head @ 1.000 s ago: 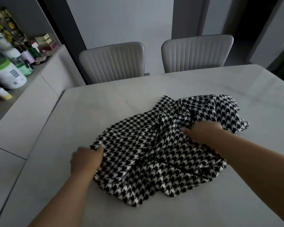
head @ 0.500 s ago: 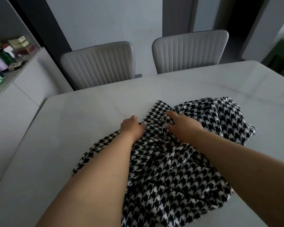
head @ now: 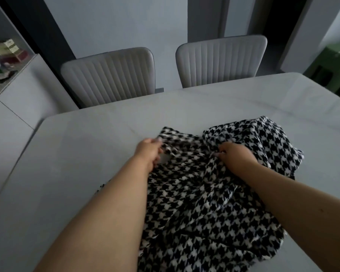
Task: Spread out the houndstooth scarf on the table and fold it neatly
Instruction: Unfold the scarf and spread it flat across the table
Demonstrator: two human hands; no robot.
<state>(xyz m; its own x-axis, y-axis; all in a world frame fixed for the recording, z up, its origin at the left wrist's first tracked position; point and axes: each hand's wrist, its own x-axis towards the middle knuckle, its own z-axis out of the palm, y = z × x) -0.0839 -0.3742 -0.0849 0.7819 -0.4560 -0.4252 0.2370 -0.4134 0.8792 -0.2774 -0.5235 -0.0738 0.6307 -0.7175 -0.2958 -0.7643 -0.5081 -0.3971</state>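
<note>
The fingers [head: 159, 143] of the left hand [head: 148, 152] are curled round the far left edge of the houndstooth scarf [head: 200, 193], pinching a fold of cloth, while the fingers of the right hand [head: 237, 157] are bunched into the crumpled middle and grip a ridge of fabric there. A second ago the left hand held the near left edge, low by the person's side; half a second ago it had crossed over the cloth to meet the right hand at the centre, and now the two hands have drawn apart — the left carrying its edge outward over the worktop [head: 77, 154]. That reads as the first real opening pull of the spreading step. The scarf lies heaped on the near right part of the worktop, still deeply creased, with a loose mound past the right hand — so no folding looks possible yet. Two grey chairs [head: 110, 75] stand at the far side.
</note>
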